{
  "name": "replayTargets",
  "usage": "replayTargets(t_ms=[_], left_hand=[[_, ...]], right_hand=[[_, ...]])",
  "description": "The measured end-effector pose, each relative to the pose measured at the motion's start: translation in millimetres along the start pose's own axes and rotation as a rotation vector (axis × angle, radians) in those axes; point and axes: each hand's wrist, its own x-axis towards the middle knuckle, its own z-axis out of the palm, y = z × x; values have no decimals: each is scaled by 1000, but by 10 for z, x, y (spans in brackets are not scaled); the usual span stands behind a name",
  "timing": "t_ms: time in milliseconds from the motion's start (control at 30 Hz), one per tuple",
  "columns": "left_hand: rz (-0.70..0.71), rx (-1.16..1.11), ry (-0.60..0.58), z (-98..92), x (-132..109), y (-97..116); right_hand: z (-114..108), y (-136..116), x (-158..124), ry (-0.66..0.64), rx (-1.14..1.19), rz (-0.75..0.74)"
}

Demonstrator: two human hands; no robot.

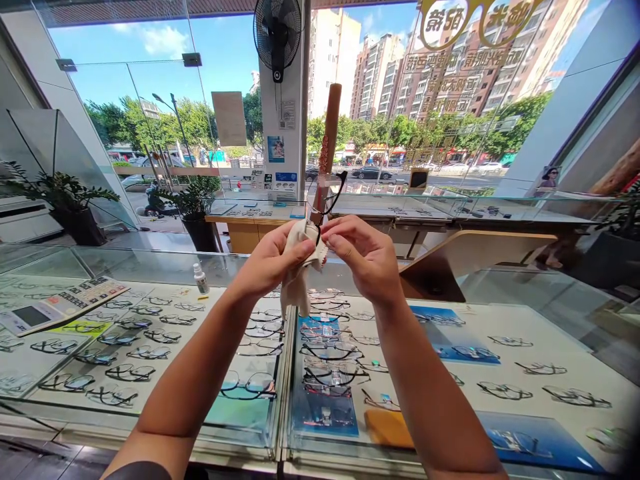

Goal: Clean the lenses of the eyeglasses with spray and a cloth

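A pair of dark-rimmed eyeglasses (341, 191) is held up on its side above the glass counter, with one lens raised. My left hand (273, 260) is closed on a pale cloth (296, 288), pressing it with the thumb around the lower part of the glasses. The cloth's loose end hangs below the fingers. My right hand (364, 257) pinches the glasses at their right side with thumb and forefinger, the other fingers curled. The lower lens is mostly hidden by cloth and fingers.
Below my arms a glass display case (287, 373) holds many spectacle frames. On the counter are a small spray bottle (201, 278) and a calculator (63, 305). Behind the glasses stands a brown wooden post (333, 110). A wooden-edged panel (493, 250) leans at the right.
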Motion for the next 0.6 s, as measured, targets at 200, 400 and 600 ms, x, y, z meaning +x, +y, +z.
replayTargets(t_ms=[200, 400, 600], left_hand=[[-10, 39, 20, 27, 5, -10], [-34, 107, -2, 7, 4, -78], [-17, 203, -11, -53, -20, -85]], right_hand=[[8, 28, 13, 29, 38, 33], [40, 65, 32, 72, 149, 206], [64, 80, 22, 79, 166, 226]])
